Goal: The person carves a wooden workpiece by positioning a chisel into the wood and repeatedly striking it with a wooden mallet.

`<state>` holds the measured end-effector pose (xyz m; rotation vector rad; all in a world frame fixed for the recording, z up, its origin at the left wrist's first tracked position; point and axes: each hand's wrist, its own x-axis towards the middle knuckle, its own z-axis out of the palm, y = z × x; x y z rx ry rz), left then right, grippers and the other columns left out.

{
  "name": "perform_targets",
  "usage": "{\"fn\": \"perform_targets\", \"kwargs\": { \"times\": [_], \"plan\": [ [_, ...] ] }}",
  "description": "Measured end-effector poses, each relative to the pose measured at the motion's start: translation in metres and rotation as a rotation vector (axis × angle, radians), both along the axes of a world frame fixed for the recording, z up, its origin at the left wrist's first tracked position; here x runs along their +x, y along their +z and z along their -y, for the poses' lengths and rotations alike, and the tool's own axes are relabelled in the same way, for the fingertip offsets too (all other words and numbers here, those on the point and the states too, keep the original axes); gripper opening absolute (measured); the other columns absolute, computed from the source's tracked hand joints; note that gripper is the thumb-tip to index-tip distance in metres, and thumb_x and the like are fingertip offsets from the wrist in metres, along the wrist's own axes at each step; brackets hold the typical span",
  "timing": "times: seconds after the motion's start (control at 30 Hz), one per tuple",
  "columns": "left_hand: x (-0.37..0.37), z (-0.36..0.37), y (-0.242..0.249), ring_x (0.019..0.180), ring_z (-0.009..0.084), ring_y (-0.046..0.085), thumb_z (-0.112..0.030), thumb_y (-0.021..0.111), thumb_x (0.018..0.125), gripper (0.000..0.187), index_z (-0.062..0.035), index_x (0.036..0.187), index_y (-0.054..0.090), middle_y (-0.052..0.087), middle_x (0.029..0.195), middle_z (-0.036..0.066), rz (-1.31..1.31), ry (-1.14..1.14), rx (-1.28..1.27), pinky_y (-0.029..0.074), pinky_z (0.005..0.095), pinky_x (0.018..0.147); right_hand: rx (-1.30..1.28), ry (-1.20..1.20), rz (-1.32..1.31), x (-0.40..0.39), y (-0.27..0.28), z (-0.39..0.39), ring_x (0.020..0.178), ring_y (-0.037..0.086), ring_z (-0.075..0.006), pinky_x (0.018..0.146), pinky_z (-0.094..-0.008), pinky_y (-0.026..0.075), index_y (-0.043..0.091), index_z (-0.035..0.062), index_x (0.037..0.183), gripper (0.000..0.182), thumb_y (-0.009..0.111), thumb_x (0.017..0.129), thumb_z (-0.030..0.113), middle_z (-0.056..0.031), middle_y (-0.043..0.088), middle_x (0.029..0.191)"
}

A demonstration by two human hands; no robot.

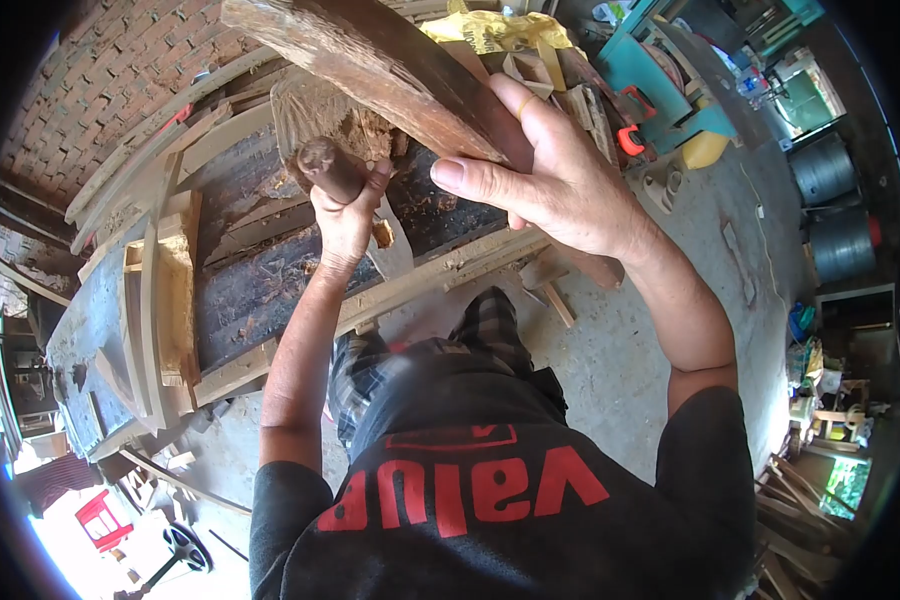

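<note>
My left hand (pixel 347 222) is closed around a thick round wooden handle (pixel 327 168), its blunt, worn end facing up at me. Whatever the handle's lower part joins is hidden by my fist. Just beside that fist lies a pale flat piece (pixel 395 255) with a squarish hole cut in it. My right hand (pixel 560 175) grips a long, rough-hewn piece of dark wood (pixel 380 65), thumb on the near side and fingers partly hidden behind it. This wood is raised over the bench, slanting to the upper left.
A dark, chip-strewn workbench (pixel 250 300) spans the front. Wooden boards (pixel 150 300) lie at its left, by a brick wall (pixel 140 75). A yellow sack (pixel 500 32) and a teal machine (pixel 620 80) stand beyond. Metal drums (pixel 838 245) are at right.
</note>
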<state>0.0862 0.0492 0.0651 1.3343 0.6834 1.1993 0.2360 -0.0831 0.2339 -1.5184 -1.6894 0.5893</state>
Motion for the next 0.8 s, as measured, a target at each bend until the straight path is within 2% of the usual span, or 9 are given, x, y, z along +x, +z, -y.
{"fn": "perform_targets", "kwargs": {
  "times": [0.03, 0.13, 0.2, 0.33, 0.53, 0.63, 0.7, 0.77, 0.8],
  "plan": [
    [0.001, 0.000, -0.002, 0.055, 0.0059, 0.050, -0.023, 0.077, 0.084, 0.030, -0.0076, 0.068, 0.056, 0.055, 0.061, -0.003, -0.003, -0.003, -0.001, 0.041, 0.0235, 0.052, -0.001, -0.003, -0.003, 0.000, 0.001, 0.000, 0.079, 0.062, -0.0071, 0.047, -0.0186, 0.048, 0.041, -0.0017, 0.136, 0.073, 0.072, 0.086, 0.042, -0.0061, 0.063, 0.103],
    [0.003, -0.001, -0.002, 0.055, 0.0060, 0.048, -0.022, 0.078, 0.084, 0.033, -0.0072, 0.066, 0.054, 0.053, 0.059, -0.004, -0.098, -0.007, 0.031, 0.040, 0.0238, 0.053, 0.019, -0.033, 0.023, 0.001, 0.007, 0.000, 0.106, 0.054, -0.0247, 0.083, -0.0358, 0.052, 0.054, -0.0056, 0.122, 0.070, 0.075, 0.081, 0.048, -0.0162, 0.044, 0.113],
    [0.003, -0.001, 0.004, 0.055, 0.0060, 0.048, -0.023, 0.077, 0.084, 0.033, -0.0070, 0.066, 0.055, 0.053, 0.059, -0.004, -0.105, -0.010, 0.017, 0.040, 0.0239, 0.053, 0.089, 0.023, 0.024, 0.002, 0.010, -0.003, 0.071, 0.059, -0.0058, 0.045, -0.0181, 0.045, 0.044, -0.0017, 0.131, 0.067, 0.072, 0.087, 0.040, -0.0046, 0.063, 0.097],
    [0.004, -0.005, 0.000, 0.054, 0.0061, 0.048, -0.023, 0.077, 0.084, 0.031, -0.0071, 0.067, 0.056, 0.053, 0.059, -0.004, -0.089, -0.046, -0.006, 0.041, 0.0239, 0.053, 0.138, 0.051, -0.053, 0.000, 0.020, -0.002, 0.065, 0.057, -0.0058, 0.045, -0.0184, 0.044, 0.046, -0.0013, 0.127, 0.064, 0.072, 0.086, 0.041, -0.0042, 0.062, 0.094],
    [0.003, -0.012, -0.007, 0.053, 0.0058, 0.050, -0.023, 0.076, 0.083, 0.026, -0.0079, 0.071, 0.058, 0.056, 0.060, -0.002, -0.102, 0.006, -0.063, 0.042, 0.0233, 0.052, -0.538, -0.066, 0.094, 0.018, 0.006, -0.004, 0.069, 0.061, -0.0112, 0.049, -0.0222, 0.050, 0.018, -0.0155, 0.144, 0.104, 0.073, 0.083, 0.047, -0.0207, 0.062, 0.111],
    [0.004, -0.014, -0.012, 0.053, 0.0068, 0.052, -0.025, 0.077, 0.082, 0.028, -0.0081, 0.071, 0.058, 0.056, 0.060, -0.001, -0.107, 0.039, -0.131, 0.042, 0.0236, 0.053, -0.337, -0.085, 0.113, 0.018, 0.019, -0.002, 0.066, 0.058, -0.0085, 0.047, -0.0206, 0.048, 0.028, -0.0136, 0.141, 0.095, 0.073, 0.083, 0.046, -0.0152, 0.062, 0.105],
    [0.007, -0.013, -0.010, 0.053, 0.0069, 0.051, -0.025, 0.077, 0.081, 0.028, -0.0080, 0.071, 0.058, 0.056, 0.060, -0.001, -0.112, -0.036, -0.079, 0.042, 0.0238, 0.052, -0.084, 0.028, -0.086, 0.005, 0.035, 0.000, 0.062, 0.056, -0.0073, 0.044, -0.0197, 0.047, 0.045, -0.0038, 0.124, 0.066, 0.073, 0.085, 0.042, -0.0087, 0.059, 0.096],
    [0.011, -0.010, -0.010, 0.057, 0.0072, 0.052, -0.022, 0.075, 0.081, 0.023, -0.0069, 0.075, 0.059, 0.058, 0.064, -0.002, -0.224, -0.061, -0.028, 0.044, 0.0261, 0.056, 0.196, 0.068, -0.040, -0.002, 0.023, -0.004, 0.074, 0.067, -0.0195, 0.060, -0.0329, 0.056, 0.054, -0.0027, 0.105, 0.051, 0.071, 0.086, 0.042, -0.0156, 0.066, 0.088],
    [0.014, -0.009, -0.017, 0.062, 0.0078, 0.055, -0.018, 0.075, 0.081, 0.019, -0.0061, 0.080, 0.061, 0.061, 0.069, -0.001, -0.171, -0.092, 0.023, 0.046, 0.0261, 0.060, 0.105, 0.066, -0.067, -0.004, 0.011, -0.004, 0.072, 0.062, -0.0108, 0.046, -0.0204, 0.047, 0.047, -0.0039, 0.123, 0.062, 0.073, 0.085, 0.038, -0.0100, 0.061, 0.102]
  ]
}}
